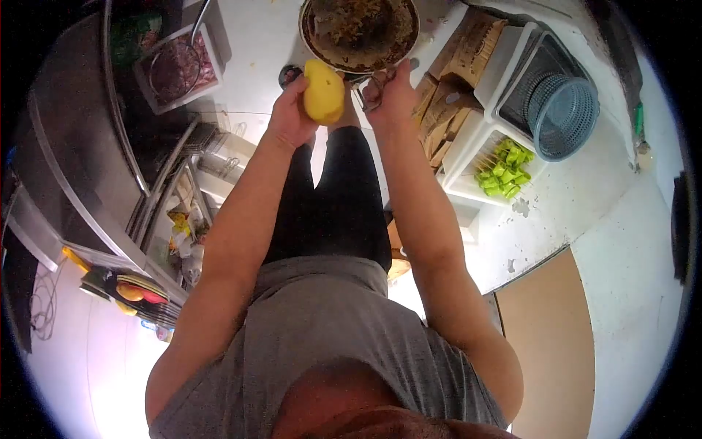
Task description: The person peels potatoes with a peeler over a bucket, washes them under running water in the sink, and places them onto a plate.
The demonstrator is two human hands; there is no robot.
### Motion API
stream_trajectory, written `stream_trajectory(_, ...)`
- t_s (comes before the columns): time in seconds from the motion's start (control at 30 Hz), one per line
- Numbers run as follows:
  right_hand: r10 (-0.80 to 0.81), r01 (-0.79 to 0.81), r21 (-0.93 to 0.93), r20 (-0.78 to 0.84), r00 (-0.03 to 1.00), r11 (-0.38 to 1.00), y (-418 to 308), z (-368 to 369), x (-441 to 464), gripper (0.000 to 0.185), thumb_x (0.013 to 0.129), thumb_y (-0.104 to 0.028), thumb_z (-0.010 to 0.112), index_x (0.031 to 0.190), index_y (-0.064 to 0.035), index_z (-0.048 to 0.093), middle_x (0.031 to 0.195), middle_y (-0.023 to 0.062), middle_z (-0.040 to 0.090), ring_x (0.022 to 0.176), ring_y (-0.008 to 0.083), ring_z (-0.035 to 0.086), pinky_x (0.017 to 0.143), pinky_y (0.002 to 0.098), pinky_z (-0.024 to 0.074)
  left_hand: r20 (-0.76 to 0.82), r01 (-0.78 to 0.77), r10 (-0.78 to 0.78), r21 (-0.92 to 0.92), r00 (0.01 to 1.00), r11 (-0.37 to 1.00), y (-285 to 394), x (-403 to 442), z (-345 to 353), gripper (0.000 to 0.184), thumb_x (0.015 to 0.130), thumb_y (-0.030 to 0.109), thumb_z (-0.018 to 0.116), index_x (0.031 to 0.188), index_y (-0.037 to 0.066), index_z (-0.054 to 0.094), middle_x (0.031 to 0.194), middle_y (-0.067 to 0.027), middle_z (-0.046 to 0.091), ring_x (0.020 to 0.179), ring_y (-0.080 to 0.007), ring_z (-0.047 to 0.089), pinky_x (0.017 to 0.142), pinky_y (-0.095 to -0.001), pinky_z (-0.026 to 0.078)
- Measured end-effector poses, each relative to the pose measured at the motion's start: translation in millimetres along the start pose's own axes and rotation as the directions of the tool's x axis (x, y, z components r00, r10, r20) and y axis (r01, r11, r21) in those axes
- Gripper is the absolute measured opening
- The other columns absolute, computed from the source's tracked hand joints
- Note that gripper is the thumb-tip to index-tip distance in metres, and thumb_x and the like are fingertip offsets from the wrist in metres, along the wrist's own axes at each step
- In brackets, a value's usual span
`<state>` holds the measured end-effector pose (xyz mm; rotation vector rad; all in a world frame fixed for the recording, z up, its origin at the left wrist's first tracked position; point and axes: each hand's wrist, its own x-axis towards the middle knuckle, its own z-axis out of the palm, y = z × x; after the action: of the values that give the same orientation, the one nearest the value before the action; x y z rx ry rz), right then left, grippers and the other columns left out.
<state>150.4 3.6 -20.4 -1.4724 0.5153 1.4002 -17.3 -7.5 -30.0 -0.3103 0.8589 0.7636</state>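
Head view: we look down past our grey shirt (322, 314) at both our hands. Our left hand (290, 117) is curled partway closed around a peeled yellow potato (324, 91), by the near edge of a round basin (316, 53) holding brown scraps (358, 22). Our right hand (395, 99), fingers bent, grips a small metal tool (362, 99) just beside that edge. Rightward, a white tray (462, 175) carries green skewered pieces (504, 168); a blue-grey basket (563, 121) stands near its far edge.

Yellow potato (324, 92) in left hand (291, 115), metal tool (363, 98) in right hand (395, 100)
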Motion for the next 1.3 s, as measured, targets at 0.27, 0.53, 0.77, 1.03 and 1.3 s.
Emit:
stream_trajectory(0.27, 0.113, -0.099, 0.189, -0.063, 0.992, 0.977, 8, 8, -19, 0.037, 0.098, -0.047, 0.038, 0.092, -0.0123, 0.049, 0.072, 0.0009, 0.049, 0.054, 0.0163, 0.044, 0.047, 0.0322, 0.0395, -0.094, -0.016, 0.039, 0.235, 0.995, 0.972, -8, -6, 29, 0.039, 0.096, 0.017, 0.046, 0.132, 0.002, 0.042, 0.123, -0.0096, 0.054, 0.112, -0.0215, 0.054, 0.097, -0.035, 0.044)
stream_trajectory(0.53, 0.068, -0.061, 0.145, -0.041, 0.997, 0.987, 2, -2, -12, 0.04, 0.094, -0.051, 0.045, 0.083, -0.0133, 0.045, 0.063, -0.0013, 0.039, 0.049, 0.013, 0.034, 0.044, 0.0259, 0.0276, 0.013, -0.033, 0.031, 0.263, 0.999, 0.964, -12, -6, 21, 0.042, 0.097, 0.021, 0.042, 0.133, 0.001, 0.042, 0.125, -0.0116, 0.054, 0.112, -0.0232, 0.055, 0.095, -0.0334, 0.046)
stream_trajectory(0.77, -0.007, 0.007, 0.033, -0.003, 1.0, 0.999, -2, -2, -6, 0.037, 0.095, -0.048, 0.045, 0.084, -0.0135, 0.042, 0.061, -0.0002, 0.04, 0.045, 0.0139, 0.035, 0.041, 0.0252, 0.0284, 0.018, -0.028, 0.024, 0.226, 1.0, 0.974, -8, -7, 18, 0.042, 0.095, 0.018, 0.047, 0.133, 0.001, 0.042, 0.123, -0.0117, 0.055, 0.11, -0.0221, 0.056, 0.092, -0.0346, 0.048)
stream_trajectory(1.03, -0.134, 0.129, -0.097, -0.049, 0.99, 0.987, -14, 2, 1, 0.031, 0.096, -0.041, 0.045, 0.09, -0.0105, 0.045, 0.064, 0.0043, 0.048, 0.045, 0.0152, 0.038, 0.04, 0.0281, 0.0319, 0.017, -0.007, 0.003, 0.271, 1.0, 0.963, -7, -11, 12, 0.04, 0.097, 0.025, 0.045, 0.129, 0.001, 0.046, 0.117, -0.0105, 0.058, 0.104, -0.0226, 0.06, 0.09, -0.0364, 0.049)
stream_trajectory(1.3, -0.098, 0.09, -0.094, -0.085, 0.992, 0.992, -10, 4, -6, 0.034, 0.094, -0.043, 0.048, 0.091, -0.0088, 0.045, 0.061, 0.0037, 0.045, 0.045, 0.0158, 0.037, 0.04, 0.0271, 0.0319, -0.062, 0.085, -0.079, 0.094, 0.995, 0.992, -2, -10, 12, 0.038, 0.098, 0.027, 0.037, 0.125, 0.002, 0.048, 0.115, -0.0128, 0.059, 0.102, -0.0253, 0.06, 0.089, -0.0382, 0.049)
